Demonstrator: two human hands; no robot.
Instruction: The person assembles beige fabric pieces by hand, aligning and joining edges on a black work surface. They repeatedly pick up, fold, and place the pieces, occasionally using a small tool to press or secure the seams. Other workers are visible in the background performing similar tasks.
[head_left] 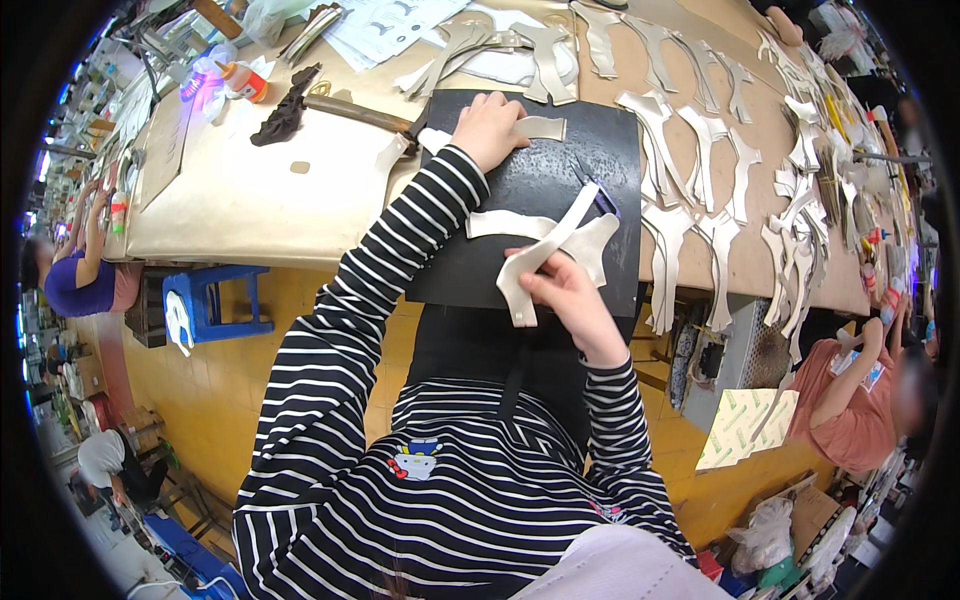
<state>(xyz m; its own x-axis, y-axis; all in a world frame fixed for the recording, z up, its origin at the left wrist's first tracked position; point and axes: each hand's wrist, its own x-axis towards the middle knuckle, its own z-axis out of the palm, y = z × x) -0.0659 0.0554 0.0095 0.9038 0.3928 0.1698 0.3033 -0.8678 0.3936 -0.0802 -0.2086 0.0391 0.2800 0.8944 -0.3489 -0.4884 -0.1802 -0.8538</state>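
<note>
My right hand (568, 297) pinches a cream-white, curved leather-like piece (535, 262) between thumb and fingers, above the near part of a black board (450, 270). Beneath it lies another pale piece (592, 245) with a flared end, and a strip (492, 224) stretches to the left. At the board's far side my left hand (488, 132) is curled over one end of a short pale strip (545, 128); its fingertips are partly hidden. A dark blue-handled tool (604, 200) lies partly covered by the held piece.
Left of the board rest a hammer (360, 112), a dark cloth (287, 108) and an orange-white bottle (243, 82). Many similar pale pieces (668, 225) lie in rows on the right. Papers (385, 30) lie at the back. Co-workers (850, 400) sit on both sides, with a blue stool (225, 305) at left.
</note>
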